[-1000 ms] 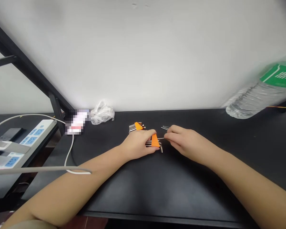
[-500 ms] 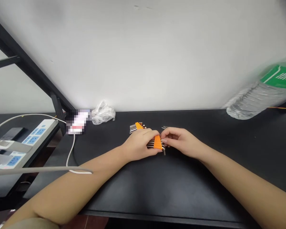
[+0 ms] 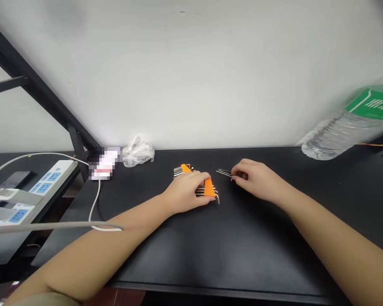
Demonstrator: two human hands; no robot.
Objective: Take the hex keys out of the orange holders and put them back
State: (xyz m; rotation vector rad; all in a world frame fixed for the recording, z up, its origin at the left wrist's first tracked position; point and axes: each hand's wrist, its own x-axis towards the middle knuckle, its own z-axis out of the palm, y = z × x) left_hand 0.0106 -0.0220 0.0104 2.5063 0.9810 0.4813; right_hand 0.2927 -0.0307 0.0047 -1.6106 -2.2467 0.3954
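Orange hex-key holder (image 3: 210, 188) is gripped by left hand (image 3: 185, 191); right hand (image 3: 257, 179) at loose hex keys (image 3: 224, 172), finger closure undeterminable; white-lettered green bottle label (image 3: 373, 104) illegible.

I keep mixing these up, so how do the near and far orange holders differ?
The near holder is gripped by the left hand; the far holder lies on the table, beyond that hand. The near holder appears larger in view, the far holder smaller. Both are orange and carry metal keys.
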